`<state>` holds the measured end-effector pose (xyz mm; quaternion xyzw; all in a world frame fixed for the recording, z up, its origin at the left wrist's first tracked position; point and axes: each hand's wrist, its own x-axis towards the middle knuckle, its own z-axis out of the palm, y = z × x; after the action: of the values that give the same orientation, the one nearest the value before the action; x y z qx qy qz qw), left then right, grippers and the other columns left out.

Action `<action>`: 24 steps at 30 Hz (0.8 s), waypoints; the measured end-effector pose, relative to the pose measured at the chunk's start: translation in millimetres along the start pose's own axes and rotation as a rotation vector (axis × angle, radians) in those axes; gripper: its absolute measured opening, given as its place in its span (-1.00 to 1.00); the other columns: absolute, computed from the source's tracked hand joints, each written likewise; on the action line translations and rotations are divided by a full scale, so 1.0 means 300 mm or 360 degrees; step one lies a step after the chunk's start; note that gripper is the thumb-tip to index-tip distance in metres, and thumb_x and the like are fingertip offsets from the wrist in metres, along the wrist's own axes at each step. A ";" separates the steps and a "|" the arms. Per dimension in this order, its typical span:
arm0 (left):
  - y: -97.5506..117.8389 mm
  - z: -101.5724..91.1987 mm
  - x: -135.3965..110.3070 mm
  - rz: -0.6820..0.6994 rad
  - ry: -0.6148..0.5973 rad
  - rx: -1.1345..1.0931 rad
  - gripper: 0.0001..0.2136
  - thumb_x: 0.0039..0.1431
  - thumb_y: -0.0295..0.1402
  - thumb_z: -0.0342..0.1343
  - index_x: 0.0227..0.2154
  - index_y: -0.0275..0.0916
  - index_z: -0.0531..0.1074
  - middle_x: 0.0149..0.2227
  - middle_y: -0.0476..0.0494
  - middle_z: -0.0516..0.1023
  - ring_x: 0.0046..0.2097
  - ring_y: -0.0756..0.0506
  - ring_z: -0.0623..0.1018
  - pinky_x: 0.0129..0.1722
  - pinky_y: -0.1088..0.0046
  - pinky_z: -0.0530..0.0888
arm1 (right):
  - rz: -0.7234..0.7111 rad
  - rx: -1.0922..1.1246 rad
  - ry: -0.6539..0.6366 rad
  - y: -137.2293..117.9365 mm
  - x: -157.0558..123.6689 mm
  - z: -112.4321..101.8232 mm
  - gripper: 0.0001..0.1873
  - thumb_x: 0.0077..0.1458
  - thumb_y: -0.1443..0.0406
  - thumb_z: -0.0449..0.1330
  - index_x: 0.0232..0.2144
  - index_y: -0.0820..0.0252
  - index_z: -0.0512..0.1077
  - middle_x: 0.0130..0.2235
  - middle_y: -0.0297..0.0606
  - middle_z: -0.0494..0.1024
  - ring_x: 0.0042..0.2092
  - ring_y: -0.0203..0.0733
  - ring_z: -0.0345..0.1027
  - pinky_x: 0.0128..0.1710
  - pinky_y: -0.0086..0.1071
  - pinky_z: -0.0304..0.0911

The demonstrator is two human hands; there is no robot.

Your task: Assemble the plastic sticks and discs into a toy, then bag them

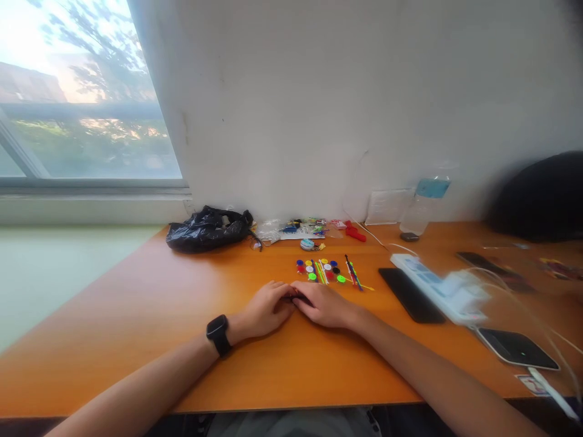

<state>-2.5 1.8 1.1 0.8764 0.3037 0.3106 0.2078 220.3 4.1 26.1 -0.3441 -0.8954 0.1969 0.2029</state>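
while both forearms reach in from the lower edge, we see the bare left hand (263, 311) and the bare right hand (325, 304) meeting over the orange-brown wooden table (237, 385). between them we make out a small, narrow, dark piece (300, 298), mostly covered by the hands, so we cannot tell its full shape. the left fingers are drawn together and clamped on it from its left end; the right thumb and fingers pinch it from the other side, though we cannot tell how each fingertip sits. on the left wrist we see a black square-faced watch (218, 334).

just beyond the hands we find the small round plastic discs in blue, red, yellow, white, green and black (312, 277), with thin green, white and yellow plastic sticks (321, 273) lying among them. to the right of these we see a slanting bunch of thin dark, red and blue sticks (352, 273).

farther back, near the white wall (291, 109), we see a crumpled black plastic bag (209, 229), a small round pale-blue and white container (307, 244) and a bright red object (355, 232). to the right of the right hand we see a flat black rectangular slab (410, 295) beside a long white power strip (421, 273), and behind them a clear plastic bottle with a blue label (419, 209).
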 end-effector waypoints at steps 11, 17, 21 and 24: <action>0.005 -0.004 -0.001 -0.0005 -0.0008 0.0014 -0.71 0.17 -0.55 0.09 -0.08 -0.15 0.52 -0.13 -0.17 0.62 -0.09 -0.20 0.57 -0.03 0.26 0.48 | 0.0007 -0.0024 -0.0004 0.001 -0.002 -0.001 -0.85 0.32 0.33 0.13 -0.10 0.14 0.46 -0.09 -0.15 0.63 -0.14 -0.08 0.49 -0.14 -0.31 0.32; 0.000 -0.003 -0.004 -0.0004 -0.0005 0.0005 -0.73 0.19 -0.52 0.10 -0.07 -0.15 0.50 -0.11 -0.17 0.62 -0.08 -0.20 0.57 -0.02 0.25 0.48 | 0.0000 -0.0014 -0.0009 0.001 -0.003 -0.001 -0.85 0.33 0.33 0.12 -0.10 0.14 0.46 -0.09 -0.16 0.63 -0.14 -0.08 0.50 -0.14 -0.31 0.32; -0.006 0.000 -0.005 -0.0008 -0.0003 -0.0014 -0.75 0.21 -0.50 0.10 -0.08 -0.15 0.50 -0.11 -0.18 0.62 -0.07 -0.20 0.57 -0.01 0.24 0.49 | 0.0016 -0.0033 -0.0011 0.001 -0.001 -0.001 -0.86 0.32 0.33 0.13 -0.11 0.14 0.46 -0.10 -0.15 0.63 -0.15 -0.08 0.49 -0.16 -0.31 0.31; -0.009 0.002 -0.004 -0.0006 -0.0006 -0.0007 -0.76 0.22 -0.49 0.11 -0.08 -0.14 0.49 -0.11 -0.17 0.62 -0.07 -0.20 0.57 0.00 0.25 0.49 | 0.0008 -0.0036 -0.0008 0.003 -0.001 -0.001 -0.86 0.31 0.33 0.13 -0.11 0.14 0.46 -0.10 -0.16 0.63 -0.15 -0.08 0.48 -0.16 -0.31 0.31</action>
<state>-4.0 2.9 -1.5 0.8760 0.3044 0.3091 0.2108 221.2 4.7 25.9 -0.3480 -0.8972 0.1883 0.1961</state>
